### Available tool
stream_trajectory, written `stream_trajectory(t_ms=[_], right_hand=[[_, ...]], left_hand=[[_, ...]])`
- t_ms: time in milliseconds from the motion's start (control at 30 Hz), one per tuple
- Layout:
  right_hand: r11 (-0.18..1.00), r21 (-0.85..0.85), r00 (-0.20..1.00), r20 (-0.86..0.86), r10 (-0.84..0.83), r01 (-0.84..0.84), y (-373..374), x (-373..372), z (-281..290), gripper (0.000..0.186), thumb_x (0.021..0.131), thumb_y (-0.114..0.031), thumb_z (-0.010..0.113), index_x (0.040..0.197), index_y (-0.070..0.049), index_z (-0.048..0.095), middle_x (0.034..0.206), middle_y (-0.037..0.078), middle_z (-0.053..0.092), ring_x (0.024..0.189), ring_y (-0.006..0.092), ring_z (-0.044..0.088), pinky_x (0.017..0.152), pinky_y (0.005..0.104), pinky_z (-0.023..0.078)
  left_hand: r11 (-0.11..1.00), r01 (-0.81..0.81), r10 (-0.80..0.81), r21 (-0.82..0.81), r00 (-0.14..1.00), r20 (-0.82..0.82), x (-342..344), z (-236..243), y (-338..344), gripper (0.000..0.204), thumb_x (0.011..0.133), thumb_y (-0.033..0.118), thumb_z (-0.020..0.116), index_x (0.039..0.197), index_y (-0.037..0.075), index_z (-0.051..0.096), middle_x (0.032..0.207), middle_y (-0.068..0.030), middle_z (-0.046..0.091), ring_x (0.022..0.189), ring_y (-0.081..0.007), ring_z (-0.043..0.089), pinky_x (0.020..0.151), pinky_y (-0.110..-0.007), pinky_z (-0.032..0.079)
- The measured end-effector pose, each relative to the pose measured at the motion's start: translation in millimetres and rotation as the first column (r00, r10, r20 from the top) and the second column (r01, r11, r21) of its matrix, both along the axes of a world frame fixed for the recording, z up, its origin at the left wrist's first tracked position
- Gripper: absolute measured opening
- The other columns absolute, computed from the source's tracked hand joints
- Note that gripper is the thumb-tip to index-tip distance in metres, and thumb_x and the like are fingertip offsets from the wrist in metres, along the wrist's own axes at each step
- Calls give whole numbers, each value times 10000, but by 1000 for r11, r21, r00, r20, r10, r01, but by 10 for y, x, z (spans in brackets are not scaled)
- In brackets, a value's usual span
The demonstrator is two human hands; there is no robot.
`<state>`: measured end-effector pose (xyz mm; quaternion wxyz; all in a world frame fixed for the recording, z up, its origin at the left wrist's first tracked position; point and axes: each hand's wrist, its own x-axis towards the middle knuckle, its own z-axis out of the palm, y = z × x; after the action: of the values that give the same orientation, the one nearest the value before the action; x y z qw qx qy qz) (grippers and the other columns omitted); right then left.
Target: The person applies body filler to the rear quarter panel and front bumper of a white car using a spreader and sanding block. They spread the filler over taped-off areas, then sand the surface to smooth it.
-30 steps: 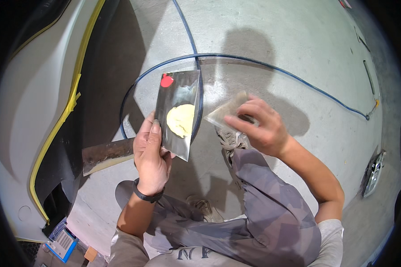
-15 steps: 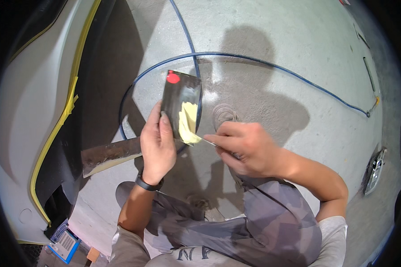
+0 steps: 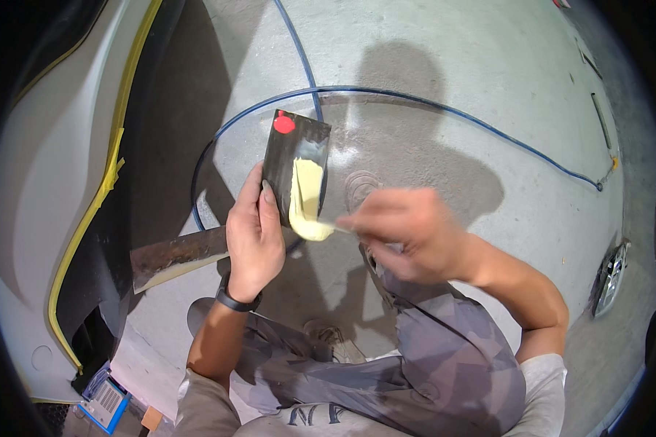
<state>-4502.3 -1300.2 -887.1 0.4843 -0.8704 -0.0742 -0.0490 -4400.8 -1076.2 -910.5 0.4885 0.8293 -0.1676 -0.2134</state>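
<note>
A dark rectangular mixing board (image 3: 278, 156) is gripped along its left edge by my left hand (image 3: 256, 237), thumb on top. Pale yellow body filler paste (image 3: 307, 183) lies on its lower right half, and a red dab of paste (image 3: 284, 124) sits in the upper left corner. My right hand (image 3: 408, 233), smeared by motion, pinches a thin spreader (image 3: 340, 227) at the board's lower right corner. Its blade is mostly hidden by a curl of yellow paste that hangs over the lower edge.
At left stands a pale car body panel (image 3: 80, 197) edged with yellow masking tape (image 3: 103, 193). A blue hose (image 3: 408, 97) loops across the concrete floor. Beside my left wrist is a brown strip (image 3: 178, 255). A blue-edged box (image 3: 109, 404) lies lower left; a headlight-like part (image 3: 611, 280) at right.
My right hand has moved slightly up and right with the spreader. The yellow paste now bulges past the board's lower edge. The board has shifted only slightly.
</note>
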Motion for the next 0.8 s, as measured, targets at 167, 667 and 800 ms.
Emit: stream_trajectory(t_ms=[167,667,800], right_hand=[[981,-138,991,-10,136,-136,-10,49,60,334,841,-19,711,1175,-26,731,871,120,666,753,296,693,652,396,562],[982,-177,993,77,87,-72,-57,71,66,355,827,-71,709,1182,-65,725,907,83,649,796,274,680,644,406,556],[964,-186,981,79,-179,191,-94,80,67,356,814,-74,716,1170,-79,738,915,57,663,807,259,674,654,390,562]], left_hand=[[998,49,-53,44,993,103,13,37,4,438,1125,162,463,1469,-105,509,1179,-141,706,1004,-147,646,906,-274,508],[1000,-8,8,1,996,92,-36,43,-50,431,1101,159,484,1455,-84,525,792,-126,618,683,-164,573,662,-307,471],[1000,13,-12,-24,997,73,-34,44,-59,419,1090,150,494,1433,-85,540,763,-169,597,650,-209,569,663,-335,483]])
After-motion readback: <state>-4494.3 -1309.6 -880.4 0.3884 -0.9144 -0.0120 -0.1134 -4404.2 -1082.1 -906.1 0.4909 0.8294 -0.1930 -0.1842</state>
